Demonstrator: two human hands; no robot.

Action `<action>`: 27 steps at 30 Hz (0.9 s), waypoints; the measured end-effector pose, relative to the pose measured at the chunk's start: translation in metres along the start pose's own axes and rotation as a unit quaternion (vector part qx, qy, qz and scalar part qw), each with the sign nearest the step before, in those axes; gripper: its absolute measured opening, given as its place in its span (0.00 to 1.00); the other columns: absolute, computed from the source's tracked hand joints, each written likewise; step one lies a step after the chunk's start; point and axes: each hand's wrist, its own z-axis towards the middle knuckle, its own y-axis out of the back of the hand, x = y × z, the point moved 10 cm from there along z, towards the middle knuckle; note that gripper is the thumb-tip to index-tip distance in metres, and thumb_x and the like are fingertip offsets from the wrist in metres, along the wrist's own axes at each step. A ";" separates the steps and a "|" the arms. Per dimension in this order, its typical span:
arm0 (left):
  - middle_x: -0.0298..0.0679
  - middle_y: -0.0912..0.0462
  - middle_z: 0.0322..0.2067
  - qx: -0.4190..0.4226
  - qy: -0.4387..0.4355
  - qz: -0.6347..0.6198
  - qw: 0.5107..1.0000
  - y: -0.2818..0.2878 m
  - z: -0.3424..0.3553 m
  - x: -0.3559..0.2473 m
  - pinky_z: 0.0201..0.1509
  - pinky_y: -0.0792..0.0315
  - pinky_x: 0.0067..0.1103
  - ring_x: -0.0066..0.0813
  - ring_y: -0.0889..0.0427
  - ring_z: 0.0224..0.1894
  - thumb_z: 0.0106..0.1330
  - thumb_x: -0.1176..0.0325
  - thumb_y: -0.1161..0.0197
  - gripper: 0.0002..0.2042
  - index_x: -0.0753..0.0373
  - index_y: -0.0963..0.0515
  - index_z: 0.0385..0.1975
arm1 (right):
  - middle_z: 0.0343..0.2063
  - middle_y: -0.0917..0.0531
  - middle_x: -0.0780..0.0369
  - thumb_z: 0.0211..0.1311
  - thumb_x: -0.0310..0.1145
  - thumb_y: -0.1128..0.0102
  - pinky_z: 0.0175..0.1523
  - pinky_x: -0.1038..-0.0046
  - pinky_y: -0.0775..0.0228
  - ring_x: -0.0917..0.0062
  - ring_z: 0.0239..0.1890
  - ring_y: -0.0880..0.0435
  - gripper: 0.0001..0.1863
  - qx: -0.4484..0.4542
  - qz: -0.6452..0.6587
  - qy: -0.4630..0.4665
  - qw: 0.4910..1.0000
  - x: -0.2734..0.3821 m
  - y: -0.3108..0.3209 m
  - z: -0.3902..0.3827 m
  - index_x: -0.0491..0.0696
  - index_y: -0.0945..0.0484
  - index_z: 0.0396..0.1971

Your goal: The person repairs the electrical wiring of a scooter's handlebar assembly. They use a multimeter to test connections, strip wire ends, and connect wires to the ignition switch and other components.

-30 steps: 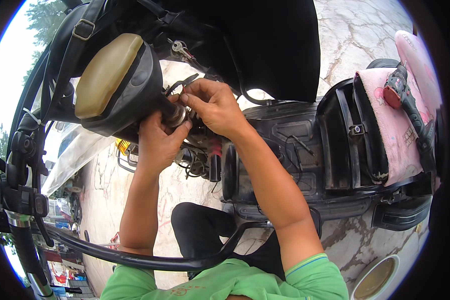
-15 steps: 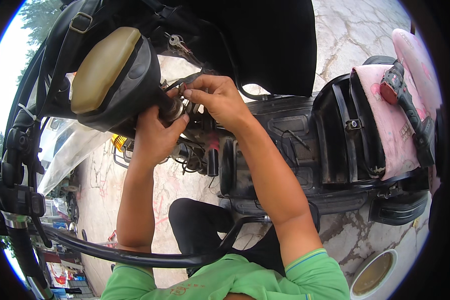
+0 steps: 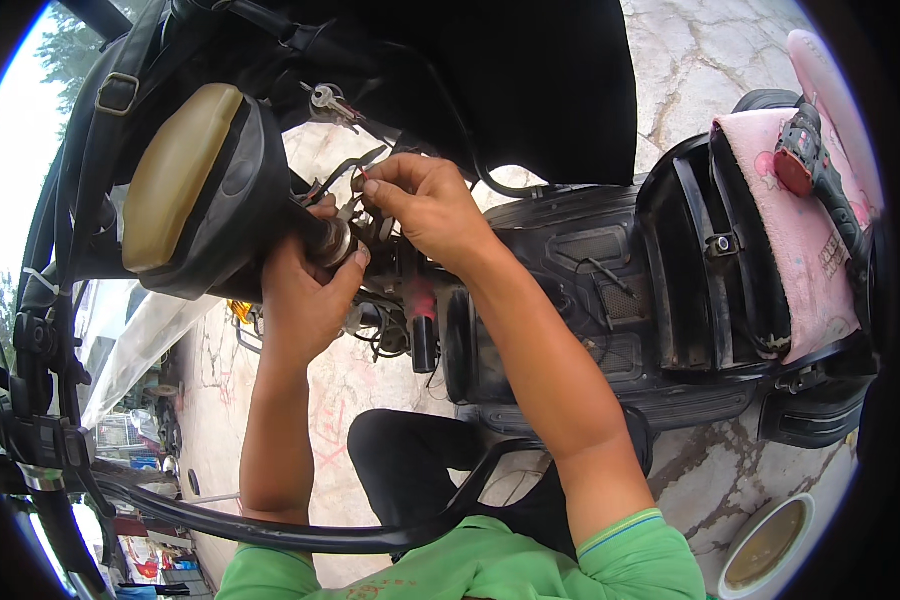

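The black instrument housing (image 3: 255, 165) with its yellowed cover (image 3: 182, 180) tilts at the upper left. Below its right side, my left hand (image 3: 305, 290) is wrapped round a short round metal-ended stem (image 3: 340, 243), thumb pressed on the rim. Just to the right, my right hand (image 3: 430, 205) is closed, thumb and forefinger pinching a thin wire with a bit of red (image 3: 364, 177). Dark wires and small connectors run between the two hands. My fingers partly hide where these wires join.
A bunch of keys (image 3: 328, 100) hangs above the hands. A black curved bar (image 3: 270, 535) crosses in front of my body. Right of the black footboard (image 3: 590, 280), a cordless power tool (image 3: 805, 160) lies on a pink seat cover (image 3: 770, 200). A round basin (image 3: 800, 510) stands lower right.
The view has shifted slightly, so the housing and my hands sit a little further left. Both hands keep their hold, and the wires between them show more openly.
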 end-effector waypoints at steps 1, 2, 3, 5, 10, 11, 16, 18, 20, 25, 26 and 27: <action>0.45 0.22 0.52 -0.005 0.002 0.008 1.000 -0.001 -0.001 0.001 0.55 0.24 0.22 0.25 0.20 0.52 0.63 0.80 0.32 0.24 0.71 0.30 0.58 | 0.27 0.15 0.64 0.67 0.31 0.37 0.33 0.77 0.30 0.84 0.27 0.22 0.10 -0.008 -0.016 -0.005 1.000 -0.001 0.002 0.001 0.38 0.16 0.37; 0.46 0.22 0.52 -0.009 0.004 0.015 1.000 -0.001 -0.001 0.001 0.53 0.23 0.21 0.25 0.19 0.51 0.63 0.80 0.32 0.24 0.71 0.30 0.58 | 0.27 0.15 0.63 0.67 0.31 0.38 0.33 0.76 0.30 0.84 0.27 0.22 0.10 -0.015 -0.033 -0.010 0.999 -0.003 0.003 0.003 0.38 0.16 0.36; 0.46 0.22 0.52 -0.017 0.007 0.023 1.000 0.001 -0.002 0.002 0.51 0.22 0.20 0.25 0.19 0.50 0.63 0.80 0.32 0.24 0.71 0.30 0.58 | 0.27 0.15 0.62 0.67 0.31 0.38 0.33 0.76 0.29 0.83 0.28 0.21 0.10 -0.013 -0.036 -0.010 0.999 -0.004 0.003 0.005 0.38 0.16 0.36; 0.46 0.21 0.50 -0.023 -0.015 0.078 0.997 0.004 -0.003 -0.001 0.41 0.21 0.17 0.23 0.17 0.45 0.63 0.80 0.32 0.24 0.72 0.31 0.58 | 0.27 0.14 0.60 0.67 0.31 0.38 0.34 0.74 0.28 0.81 0.28 0.19 0.11 -0.008 -0.041 -0.012 0.999 -0.007 0.003 0.009 0.37 0.16 0.36; 0.43 0.20 0.47 -0.012 0.025 0.109 0.994 0.005 -0.010 -0.009 0.39 0.21 0.16 0.22 0.16 0.44 0.63 0.81 0.34 0.24 0.71 0.31 0.59 | 0.28 0.14 0.54 0.65 0.30 0.39 0.39 0.69 0.26 0.72 0.30 0.16 0.12 -0.017 -0.097 0.020 0.995 0.006 0.004 0.010 0.35 0.18 0.36; 0.43 0.20 0.47 -0.004 0.037 0.121 0.992 0.006 -0.012 -0.008 0.40 0.21 0.17 0.23 0.16 0.44 0.62 0.82 0.35 0.24 0.71 0.31 0.59 | 0.28 0.14 0.53 0.65 0.30 0.39 0.39 0.68 0.25 0.70 0.30 0.16 0.11 -0.007 -0.100 0.019 0.995 0.009 0.001 0.011 0.35 0.18 0.36; 0.46 0.21 0.54 0.012 0.007 0.178 0.984 0.006 -0.015 -0.002 0.48 0.21 0.19 0.26 0.18 0.50 0.60 0.86 0.42 0.29 0.70 0.34 0.64 | 0.25 0.14 0.59 0.67 0.31 0.38 0.33 0.73 0.28 0.78 0.27 0.18 0.10 0.024 -0.165 0.100 0.981 0.020 0.002 0.016 0.37 0.18 0.34; 0.46 0.23 0.57 0.006 0.017 0.156 0.988 0.002 -0.013 0.003 0.51 0.22 0.19 0.26 0.19 0.52 0.60 0.86 0.43 0.31 0.68 0.37 0.67 | 0.26 0.14 0.53 0.64 0.30 0.38 0.35 0.69 0.26 0.70 0.27 0.15 0.10 0.035 -0.217 0.127 0.967 0.031 0.001 0.024 0.37 0.18 0.34; 0.46 0.24 0.58 0.004 0.041 0.174 0.984 0.001 -0.013 0.004 0.52 0.23 0.19 0.26 0.19 0.53 0.59 0.87 0.44 0.31 0.68 0.37 0.67 | 0.28 0.13 0.51 0.62 0.30 0.39 0.39 0.65 0.24 0.63 0.31 0.13 0.10 0.060 -0.234 0.131 0.961 0.031 -0.007 0.037 0.37 0.17 0.33; 0.46 0.25 0.60 -0.033 0.030 0.182 0.982 0.006 -0.013 0.007 0.50 0.22 0.18 0.27 0.20 0.54 0.57 0.88 0.44 0.33 0.67 0.38 0.66 | 0.29 0.13 0.50 0.60 0.30 0.37 0.41 0.65 0.22 0.62 0.33 0.12 0.11 0.112 -0.253 0.116 0.954 0.017 -0.023 0.052 0.37 0.16 0.34; 0.46 0.25 0.60 -0.035 0.030 0.179 0.983 0.006 -0.013 0.007 0.49 0.22 0.18 0.26 0.20 0.54 0.56 0.88 0.44 0.33 0.67 0.38 0.66 | 0.29 0.13 0.50 0.59 0.31 0.36 0.41 0.66 0.22 0.62 0.33 0.12 0.11 0.126 -0.239 0.111 0.956 0.017 -0.023 0.053 0.37 0.16 0.35; 0.46 0.25 0.60 -0.039 0.032 0.175 0.983 0.007 -0.013 0.009 0.48 0.22 0.17 0.26 0.20 0.54 0.56 0.88 0.43 0.33 0.66 0.38 0.65 | 0.28 0.13 0.50 0.59 0.31 0.36 0.41 0.66 0.22 0.62 0.33 0.12 0.12 0.142 -0.225 0.105 0.958 0.014 -0.023 0.053 0.36 0.16 0.35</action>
